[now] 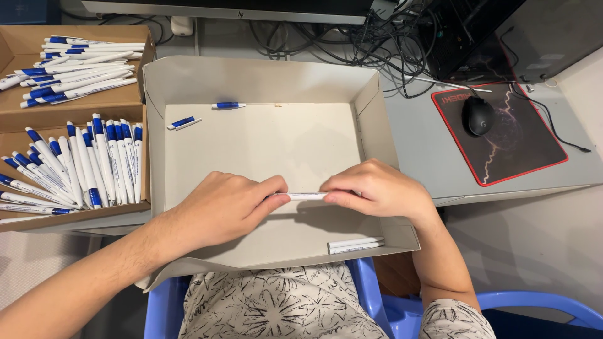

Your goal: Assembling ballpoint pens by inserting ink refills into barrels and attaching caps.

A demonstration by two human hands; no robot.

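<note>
Both hands hold one white pen [304, 196] level over a shallow grey cardboard tray [264, 81]. My left hand [229, 207] pinches its left end, and my right hand [370, 188] pinches its right end. Most of the pen is hidden by fingers. Two white pen barrels [355, 245] lie side by side at the tray's near right corner. Two short blue-and-white pen pieces [183, 123] [227, 105] rest at the tray's far left.
Two brown cardboard boxes [135, 100] at left hold several blue-and-white pens [94, 160] [75, 69]. A black mouse [478, 115] sits on a red-edged mouse pad [534, 147] at right. Tangled cables [383, 44] and a monitor base lie behind the tray. A blue chair [377, 301] is below.
</note>
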